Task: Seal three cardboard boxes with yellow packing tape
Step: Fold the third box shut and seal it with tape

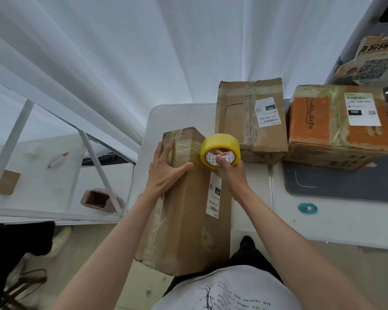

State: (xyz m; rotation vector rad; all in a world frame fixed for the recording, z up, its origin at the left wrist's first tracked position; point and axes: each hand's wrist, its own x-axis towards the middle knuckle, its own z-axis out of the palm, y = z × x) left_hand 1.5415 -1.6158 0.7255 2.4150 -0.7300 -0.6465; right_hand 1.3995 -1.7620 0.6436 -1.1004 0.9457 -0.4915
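Long cardboard box [188, 209] lies lengthwise across the near left corner of the white table [251, 211], its near end overhanging the table's front edge toward the person's body. A white shipping label [214, 195] sits on its top face, right of centre. Old clear tape crosses the far end.

Left hand [165, 170]: forearm comes in from lower left, palm down, fingers straight and spread wide, pressing flat on the far part of the box top. Thumb stretches right toward the tape roll; fingertips reach near the box's far edge.

Right hand [230, 163]: forearm comes in from lower right, wrist bent inward. Fingers are hooked through the core of the yellow tape roll [220, 151], gripping it. The roll stands tilted on edge at the far right edge of the long box, its open core facing the camera. A stretch of tape seems to run from the roll onto the box top toward the left thumb; not sharp enough to be sure.

Second brown box [251, 119] sits further back on the table, just behind the roll, label up. Third box [338, 126], orange-printed and heavily taped, stands beside it to the right, toward the far right of the table, partly on a dark grey mat [345, 184]. A small teal round object [307, 208] lies on the table near the mat's front edge.
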